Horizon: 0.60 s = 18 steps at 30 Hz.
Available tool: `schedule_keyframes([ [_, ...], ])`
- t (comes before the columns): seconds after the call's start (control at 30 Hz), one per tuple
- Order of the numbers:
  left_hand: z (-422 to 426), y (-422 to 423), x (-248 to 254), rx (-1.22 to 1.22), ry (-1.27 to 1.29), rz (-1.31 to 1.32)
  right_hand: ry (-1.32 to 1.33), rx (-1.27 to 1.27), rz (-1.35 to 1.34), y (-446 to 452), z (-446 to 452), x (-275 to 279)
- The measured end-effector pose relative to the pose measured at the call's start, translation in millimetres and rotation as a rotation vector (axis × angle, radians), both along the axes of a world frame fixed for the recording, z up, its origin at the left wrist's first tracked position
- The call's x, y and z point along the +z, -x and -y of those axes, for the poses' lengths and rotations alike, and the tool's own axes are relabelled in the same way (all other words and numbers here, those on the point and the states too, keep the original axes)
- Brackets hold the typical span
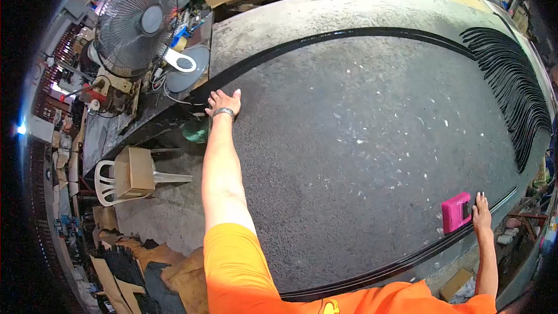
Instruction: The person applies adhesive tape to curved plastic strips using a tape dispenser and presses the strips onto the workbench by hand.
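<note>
At the left edge of the dark table (349,157), my left hand (225,103) lies with its fingers spread, beside the left end of a long black strip bundle (273,52) that runs along the far side. A watch or bracelet circles that wrist. My right hand (481,215) rests at the near right edge with fingers stretched out, close to a pink device (456,213) with a dark panel. Under or next to that hand, more thin black strips (401,264) follow the near edge. I cannot tell whether it touches them.
Many black strips (511,87) lie fanned along the table's right side. A fan (139,23) stands at the far left, its base (189,67) by the table. A white chair (104,183) holds a cardboard box (133,171). Leather pieces (186,273) lie at lower left.
</note>
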State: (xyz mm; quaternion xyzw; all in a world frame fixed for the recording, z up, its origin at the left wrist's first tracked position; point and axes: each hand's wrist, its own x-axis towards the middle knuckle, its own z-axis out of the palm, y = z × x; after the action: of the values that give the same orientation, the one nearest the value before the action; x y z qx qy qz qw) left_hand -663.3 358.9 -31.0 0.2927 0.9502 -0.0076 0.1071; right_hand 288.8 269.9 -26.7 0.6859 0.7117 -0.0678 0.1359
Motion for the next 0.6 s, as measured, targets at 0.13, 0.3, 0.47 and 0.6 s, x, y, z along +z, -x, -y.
schedule_keyframes([
  [0.13,14.5,-11.5,9.4,-0.034,0.001,0.035,-0.004,-0.008,-0.006,9.7,-1.1,5.5],
  [0.3,64.5,-48.6,7.6,-0.263,0.014,-0.073,-0.147,0.053,-0.093,29.3,6.9,9.7],
  [0.47,137.7,-106.9,-10.2,-0.329,0.111,-0.029,-0.151,-0.065,-0.094,54.2,15.5,29.4],
  [0.6,202.4,-194.6,9.2,-0.346,0.069,0.062,-0.036,-0.159,-0.109,57.7,16.4,38.7],
])
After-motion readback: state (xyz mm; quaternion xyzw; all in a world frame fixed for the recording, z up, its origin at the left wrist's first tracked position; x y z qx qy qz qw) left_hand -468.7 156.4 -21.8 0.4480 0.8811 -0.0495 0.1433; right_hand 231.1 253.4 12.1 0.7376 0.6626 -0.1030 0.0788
